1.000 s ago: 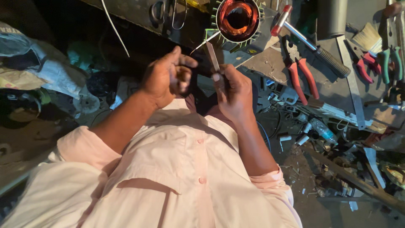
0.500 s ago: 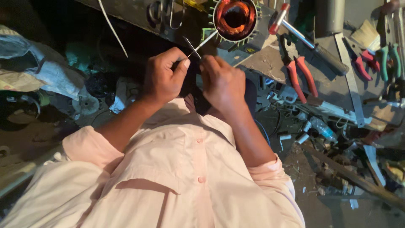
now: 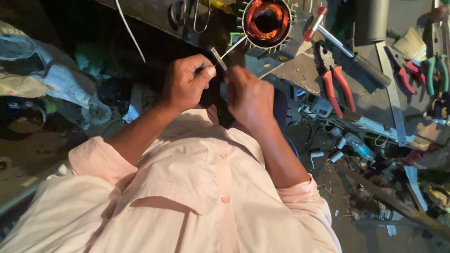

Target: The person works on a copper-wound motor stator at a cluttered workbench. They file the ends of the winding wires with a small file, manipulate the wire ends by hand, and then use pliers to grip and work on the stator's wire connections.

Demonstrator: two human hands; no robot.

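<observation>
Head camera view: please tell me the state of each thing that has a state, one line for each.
Left hand: closed, pinching a thin pale strip.
Right hand: closed beside the strip; what it grips is hidden.
Motor stator: open, copper winding exposed.
Red-handled pliers: lying on the bench, handles slightly apart.
Hammer: lying flat, untouched.
Green-handled pliers: lying on the bench, untouched.

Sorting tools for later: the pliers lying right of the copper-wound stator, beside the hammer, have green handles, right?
Not quite. The head view shows the pliers beside the hammer, right of the copper-wound stator, with red handles, not green.
</observation>
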